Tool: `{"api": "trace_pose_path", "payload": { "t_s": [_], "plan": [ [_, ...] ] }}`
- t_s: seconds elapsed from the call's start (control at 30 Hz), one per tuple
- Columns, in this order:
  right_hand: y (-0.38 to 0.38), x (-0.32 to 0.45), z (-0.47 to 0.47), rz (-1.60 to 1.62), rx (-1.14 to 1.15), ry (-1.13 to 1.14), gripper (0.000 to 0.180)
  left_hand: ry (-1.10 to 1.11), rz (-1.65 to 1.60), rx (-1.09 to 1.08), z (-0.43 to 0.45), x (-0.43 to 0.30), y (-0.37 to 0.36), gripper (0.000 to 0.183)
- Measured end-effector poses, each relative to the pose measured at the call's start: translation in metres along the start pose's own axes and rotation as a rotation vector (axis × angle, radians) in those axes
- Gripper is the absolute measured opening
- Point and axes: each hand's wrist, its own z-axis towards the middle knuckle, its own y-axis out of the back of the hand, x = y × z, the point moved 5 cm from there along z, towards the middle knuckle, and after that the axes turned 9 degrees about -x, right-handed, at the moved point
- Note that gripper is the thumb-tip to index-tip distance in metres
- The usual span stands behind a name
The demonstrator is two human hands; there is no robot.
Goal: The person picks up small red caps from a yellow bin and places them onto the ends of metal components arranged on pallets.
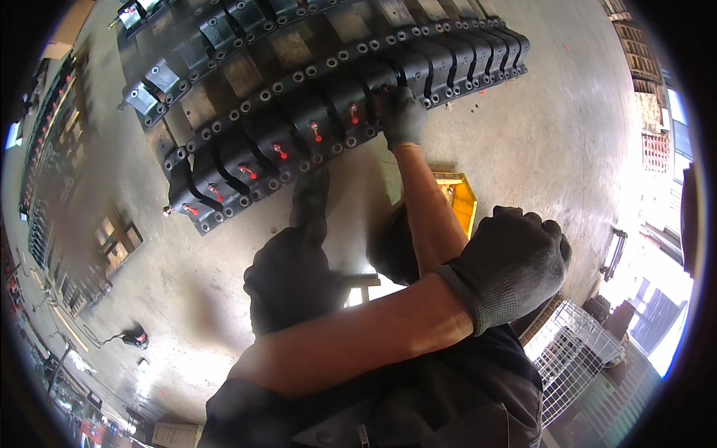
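My right hand [404,115], in a dark grey work glove, reaches to a long row of black metal track links [302,115]. Its fingers are bent against one link, and a speck of red shows at the fingertips; most of what they grip is hidden. To its left, small metal fittings with red caps [280,151] stick out of several links. Links to its right show bare holes. My left forearm crosses over the right one. The gloved left hand [512,269] is curled beside the right forearm, back upward, so its palm and any contents are hidden.
More black links [221,33] lie on a slatted support behind the row. A yellow bin [462,201] stands below my right arm. On the concrete floor are a corded power tool [136,337] at left and a white wire basket [571,353] at lower right. Pallets [638,50] line the right.
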Motion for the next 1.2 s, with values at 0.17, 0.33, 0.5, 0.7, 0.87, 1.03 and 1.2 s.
{"api": "trace_pose_path", "payload": {
  "t_s": [0.17,0.33,0.5,0.7,0.87,1.03,1.2],
  "plan": [
    [0.001,0.001,0.002,-0.128,0.015,0.006,0.031,-0.009,0.003,0.040,0.000,0.000,-0.002,0.012],
    [-0.017,0.020,0.005,-0.253,0.182,0.035,0.039,0.014,0.039,0.002,-0.002,0.003,0.002,0.012],
    [-0.017,-0.011,0.011,-0.275,0.222,0.091,0.043,-0.017,0.023,0.043,0.000,-0.003,-0.005,0.012],
    [-0.004,0.009,0.015,-0.240,0.373,0.038,0.044,-0.030,0.022,0.062,-0.002,-0.001,-0.007,0.014],
    [0.002,0.006,0.017,-0.279,0.199,-0.061,0.046,-0.018,0.023,0.141,0.002,-0.006,-0.003,0.014],
    [-0.004,0.031,0.011,-0.225,0.291,-0.142,0.043,-0.018,0.003,0.050,-0.001,0.004,-0.004,0.015],
    [0.004,0.028,0.017,-0.225,0.353,-0.101,0.043,-0.029,-0.042,-0.001,0.002,-0.002,0.000,0.015]
  ]
}}
